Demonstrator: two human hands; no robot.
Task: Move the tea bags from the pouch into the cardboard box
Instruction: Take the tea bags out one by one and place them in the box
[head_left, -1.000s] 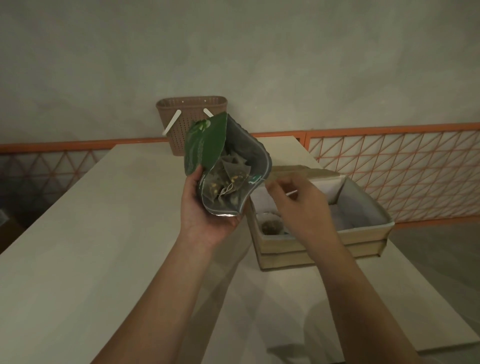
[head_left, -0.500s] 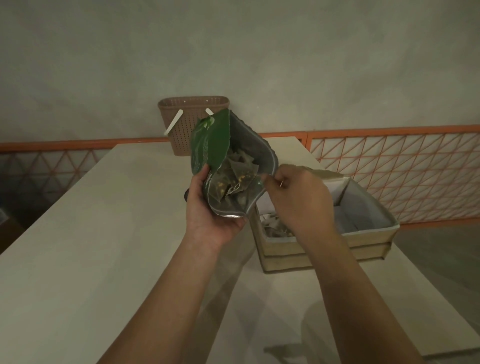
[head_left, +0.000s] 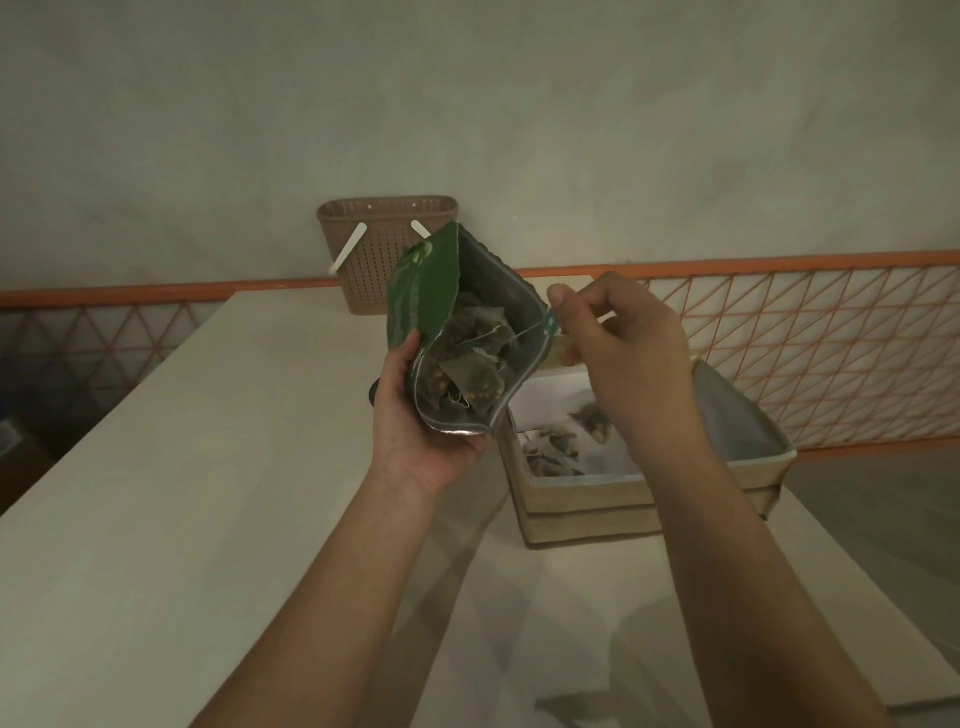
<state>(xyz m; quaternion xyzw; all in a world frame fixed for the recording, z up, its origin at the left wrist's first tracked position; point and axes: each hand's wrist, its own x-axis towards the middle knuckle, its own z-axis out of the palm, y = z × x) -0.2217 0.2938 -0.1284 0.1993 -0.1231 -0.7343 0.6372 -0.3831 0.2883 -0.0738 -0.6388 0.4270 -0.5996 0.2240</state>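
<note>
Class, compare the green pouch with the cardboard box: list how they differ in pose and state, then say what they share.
The green pouch is held up off the table by the left hand; the cardboard box rests on the table. The pouch is tilted with its mouth towards the camera; the box sits flat, open upward. The pouch looks crowded with tea bags; the box shows only a few. Both are open and hold tea bags.

The right hand (head_left: 631, 358) and its forearm cover the middle of the open beige cardboard box (head_left: 587, 501), hiding part of its floor and far wall. The left hand (head_left: 421, 415) hides the lower back of the green foil pouch (head_left: 423, 291). That pouch blocks the brown perforated plastic basket's (head_left: 374, 244) right lower corner. Both forearms run off the bottom edge.
</note>
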